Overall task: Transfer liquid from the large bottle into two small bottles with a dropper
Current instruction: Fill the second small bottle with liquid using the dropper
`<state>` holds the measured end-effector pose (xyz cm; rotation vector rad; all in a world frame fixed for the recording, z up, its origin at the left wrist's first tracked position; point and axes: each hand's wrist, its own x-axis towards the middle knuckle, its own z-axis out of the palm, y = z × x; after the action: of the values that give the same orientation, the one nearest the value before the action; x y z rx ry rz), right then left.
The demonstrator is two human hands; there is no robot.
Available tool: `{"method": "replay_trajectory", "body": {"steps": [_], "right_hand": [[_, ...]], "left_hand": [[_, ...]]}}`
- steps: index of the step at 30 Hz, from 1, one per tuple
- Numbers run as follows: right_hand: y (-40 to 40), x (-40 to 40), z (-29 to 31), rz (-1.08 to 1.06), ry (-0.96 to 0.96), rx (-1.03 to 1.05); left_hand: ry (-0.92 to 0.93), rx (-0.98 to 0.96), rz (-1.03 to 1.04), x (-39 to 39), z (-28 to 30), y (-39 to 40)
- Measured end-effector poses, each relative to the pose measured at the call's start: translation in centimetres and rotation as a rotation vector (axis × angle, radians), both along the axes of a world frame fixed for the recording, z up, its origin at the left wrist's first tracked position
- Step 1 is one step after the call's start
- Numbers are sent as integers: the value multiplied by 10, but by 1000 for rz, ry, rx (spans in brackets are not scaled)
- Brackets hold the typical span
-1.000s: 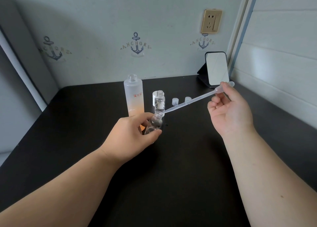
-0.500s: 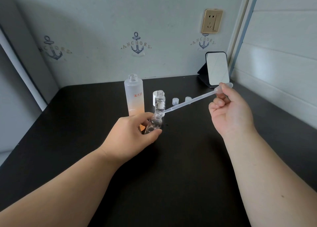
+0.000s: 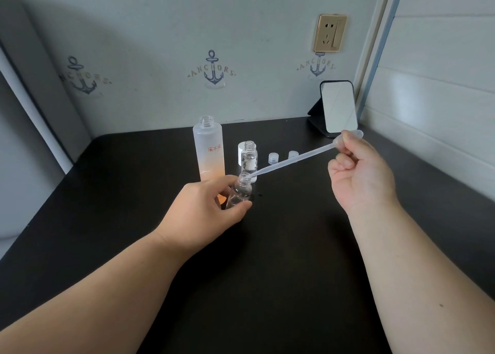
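My left hand (image 3: 203, 209) grips a small clear bottle (image 3: 239, 193), tilted with its open mouth toward the right. My right hand (image 3: 360, 177) pinches the bulb of a translucent plastic dropper (image 3: 292, 162); its tip sits at the mouth of the tilted bottle. Behind stands the tall frosted large bottle (image 3: 209, 153), uncapped, with orange liquid in its lower part. A second small clear bottle (image 3: 249, 158) stands upright and uncapped just right of it.
A white cap (image 3: 242, 153) stands behind the second small bottle. Two small clear caps (image 3: 272, 157) (image 3: 293, 154) lie further right on the black table (image 3: 267, 273). A standing mirror (image 3: 338, 107) is in the back right corner near the wall.
Almost nothing differs: my right hand with the dropper bulb has shifted very slightly, and the tip stays at the mouth of the held bottle.
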<state>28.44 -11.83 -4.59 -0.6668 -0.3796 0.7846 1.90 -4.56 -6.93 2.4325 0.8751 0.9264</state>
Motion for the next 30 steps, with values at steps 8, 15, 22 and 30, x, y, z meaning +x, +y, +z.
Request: {"method": "replay_trajectory", "body": {"steps": [8, 15, 22, 30], "right_hand": [[1, 0, -2, -40, 112, -7], [2, 0, -3, -5, 111, 0], [1, -2, -2, 17, 125, 15], [-1, -5, 0, 29, 115, 2]], "left_hand": [[74, -53, 63, 2, -4, 5], [5, -58, 47, 1, -1, 2], [-500, -96, 300, -9, 2, 7], [-378, -396, 168, -2, -8, 26]]}}
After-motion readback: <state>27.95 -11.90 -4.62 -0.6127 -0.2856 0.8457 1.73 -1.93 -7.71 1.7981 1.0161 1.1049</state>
